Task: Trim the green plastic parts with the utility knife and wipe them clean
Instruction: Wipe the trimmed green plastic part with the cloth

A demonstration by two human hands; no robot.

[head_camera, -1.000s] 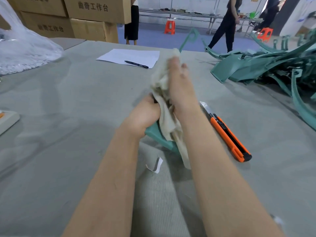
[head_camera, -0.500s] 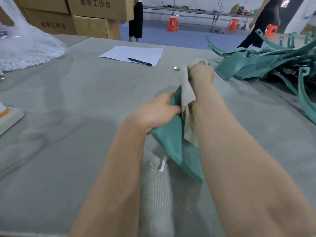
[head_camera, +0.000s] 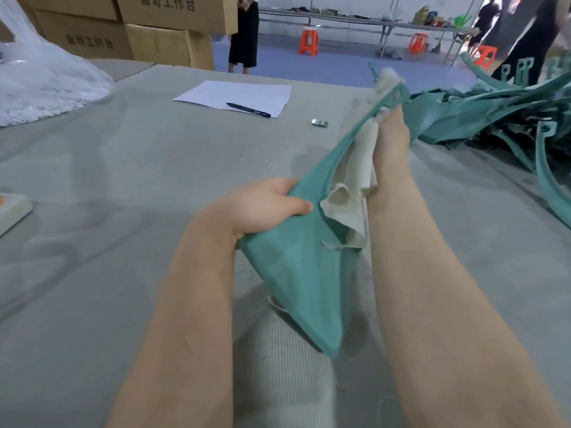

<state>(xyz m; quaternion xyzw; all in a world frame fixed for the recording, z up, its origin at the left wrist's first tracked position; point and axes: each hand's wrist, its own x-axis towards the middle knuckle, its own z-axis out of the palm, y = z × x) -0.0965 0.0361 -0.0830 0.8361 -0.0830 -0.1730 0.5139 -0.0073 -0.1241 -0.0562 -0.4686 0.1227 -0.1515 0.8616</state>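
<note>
Left hand (head_camera: 262, 208) grips the broad end of the green plastic part (head_camera: 302, 273), thumb laid across its upper face and fingers curled under the edge. It holds the piece up off the counter (head_camera: 123, 211), pointed tip hanging down between the forearms. Right hand (head_camera: 392, 140) sits farther out along the part's narrow arm, closed round the cloth (head_camera: 355, 186) so the rag presses against the plastic. Its fingers are mostly hidden behind rag and part. The cloth's loose tail trails back toward the left thumb.

This looks like the wiping step. To do it well, I'd say the left hand should stay firm while the right draws the rag the whole length of the arm, out to the hooked end. Then the part wants turning so the other face gets the same. A pale sliver (head_camera: 332, 246) clings to the edge just below the cloth's tail and probably needs brushing off.

More green parts (head_camera: 494, 118) lie heaped beyond the right hand. The knife is not in view.
</note>
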